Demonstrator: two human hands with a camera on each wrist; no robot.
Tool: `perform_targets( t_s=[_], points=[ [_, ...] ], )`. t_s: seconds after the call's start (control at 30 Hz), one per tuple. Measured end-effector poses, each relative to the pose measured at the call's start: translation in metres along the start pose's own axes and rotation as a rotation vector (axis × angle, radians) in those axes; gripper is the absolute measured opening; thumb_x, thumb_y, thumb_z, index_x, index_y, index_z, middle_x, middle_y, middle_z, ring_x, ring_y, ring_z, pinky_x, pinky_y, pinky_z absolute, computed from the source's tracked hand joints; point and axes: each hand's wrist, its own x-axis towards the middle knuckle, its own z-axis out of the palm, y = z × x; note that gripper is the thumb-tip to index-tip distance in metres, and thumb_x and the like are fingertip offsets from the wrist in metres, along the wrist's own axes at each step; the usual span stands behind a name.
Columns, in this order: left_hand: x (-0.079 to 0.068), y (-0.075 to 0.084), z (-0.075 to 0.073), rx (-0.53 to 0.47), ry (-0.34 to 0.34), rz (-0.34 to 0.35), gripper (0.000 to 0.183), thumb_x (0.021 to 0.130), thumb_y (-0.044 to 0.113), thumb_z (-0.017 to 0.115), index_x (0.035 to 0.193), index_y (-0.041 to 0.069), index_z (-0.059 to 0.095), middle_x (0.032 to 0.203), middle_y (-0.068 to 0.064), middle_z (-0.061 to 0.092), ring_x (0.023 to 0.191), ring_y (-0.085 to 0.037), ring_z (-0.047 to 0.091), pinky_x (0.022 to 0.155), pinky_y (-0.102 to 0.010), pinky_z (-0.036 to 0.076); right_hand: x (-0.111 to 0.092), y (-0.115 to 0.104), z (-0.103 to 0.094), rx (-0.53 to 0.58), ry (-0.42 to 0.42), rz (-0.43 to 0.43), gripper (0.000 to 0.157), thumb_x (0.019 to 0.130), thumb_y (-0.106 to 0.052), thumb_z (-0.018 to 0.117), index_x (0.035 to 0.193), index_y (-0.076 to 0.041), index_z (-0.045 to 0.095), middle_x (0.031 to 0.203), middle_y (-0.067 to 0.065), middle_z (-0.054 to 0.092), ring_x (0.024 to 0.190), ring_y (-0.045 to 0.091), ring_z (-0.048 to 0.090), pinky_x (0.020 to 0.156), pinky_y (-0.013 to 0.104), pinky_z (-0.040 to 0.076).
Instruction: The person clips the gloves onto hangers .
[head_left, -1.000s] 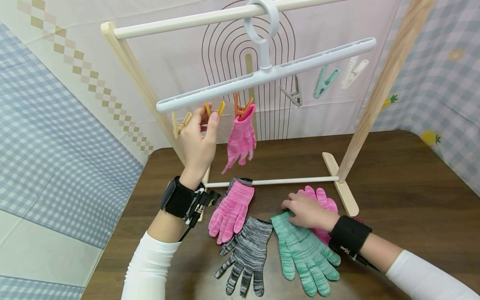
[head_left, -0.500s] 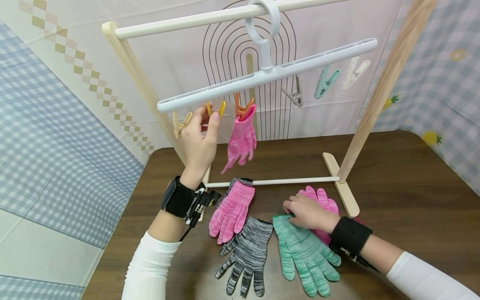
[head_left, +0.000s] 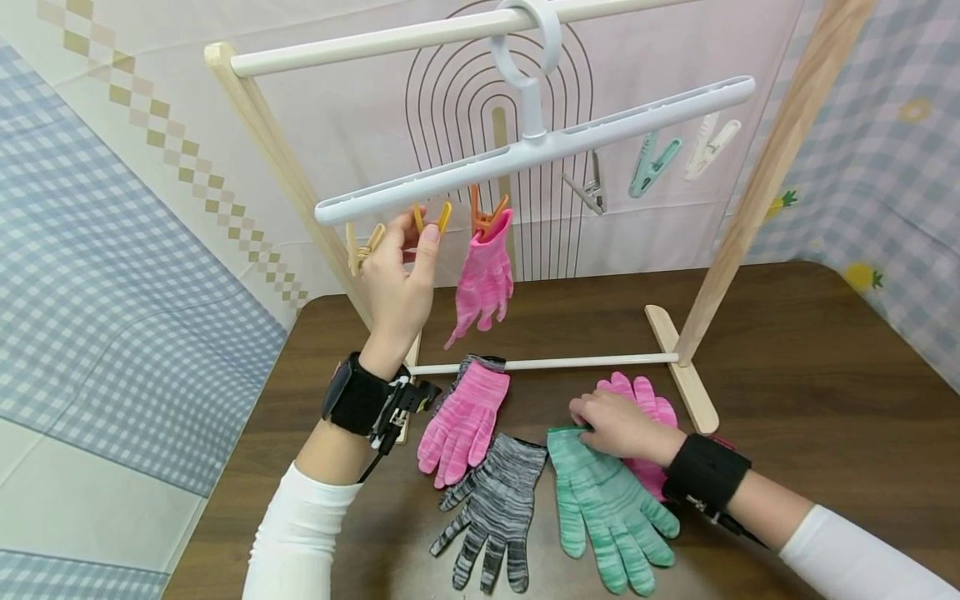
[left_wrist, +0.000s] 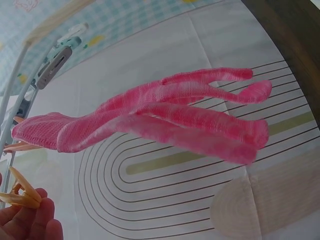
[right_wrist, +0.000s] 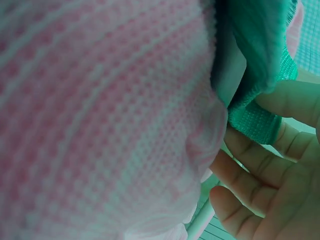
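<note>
My left hand (head_left: 401, 271) is raised under the white hanger (head_left: 525, 152) and pinches a yellow clothespin (head_left: 444, 218). In the left wrist view the clothespin (left_wrist: 22, 192) sits at the fingertips. Beside it a pink glove (head_left: 483, 275) hangs by its cuff from an orange clothespin (head_left: 487, 218). Down at the table, my right hand (head_left: 622, 425) pinches the cuff of a green glove (head_left: 611, 508). The right wrist view has the green cuff (right_wrist: 257, 120) between thumb and fingers. Another pink glove (head_left: 645, 408) lies partly hidden under that hand and the green glove.
A pink glove (head_left: 465, 425) overlaps a dark one, and a grey striped glove (head_left: 495, 508) lies in front. Further clothespins hang from the hanger: beige (head_left: 363, 246), grey (head_left: 591, 192), teal (head_left: 652, 167) and white (head_left: 708, 150). The wooden rack (head_left: 738, 217) stands on the brown table (head_left: 817, 417).
My right hand and the cuff of the green glove have shifted slightly to the right. The left hand stays at the yellow clothespin, nearly unmoved.
</note>
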Motion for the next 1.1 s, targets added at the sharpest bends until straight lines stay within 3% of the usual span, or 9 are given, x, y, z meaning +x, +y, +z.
perform_targets(
  t_s=[0.43,0.77,1.1],
  points=[
    [0.0,-0.001,0.0,-0.004,0.006,0.014,0.035,0.091,0.027,0.046,0.111,0.0,0.058,0.092,-0.014,0.066,0.08,-0.016,0.058,0.067,-0.036,0.05,-0.004,-0.001,-0.007,0.113,0.004,0.049,0.029,0.077,-0.007,0.065,0.07,-0.015,0.037,0.057,-0.007,0.024,0.048,0.007,0.026,0.048,0.023,0.024],
    [0.001,-0.002,-0.001,-0.008,0.024,0.038,0.035,0.093,0.024,0.042,0.11,-0.002,0.058,0.086,-0.015,0.064,0.074,-0.017,0.056,0.063,-0.037,0.05,-0.003,-0.011,-0.022,0.157,0.063,0.021,0.026,0.079,-0.012,0.066,0.074,-0.016,0.041,0.06,-0.009,0.025,0.05,0.004,0.023,0.05,0.022,0.021],
    [0.001,-0.002,-0.001,-0.002,0.027,0.044,0.035,0.093,0.024,0.041,0.11,-0.001,0.058,0.084,-0.015,0.064,0.073,-0.018,0.056,0.062,-0.037,0.049,-0.003,-0.027,-0.041,0.228,0.198,0.016,0.014,0.08,-0.017,0.066,0.081,-0.017,0.052,0.064,-0.011,0.047,0.047,0.002,0.028,0.046,0.023,0.028]
  ],
)
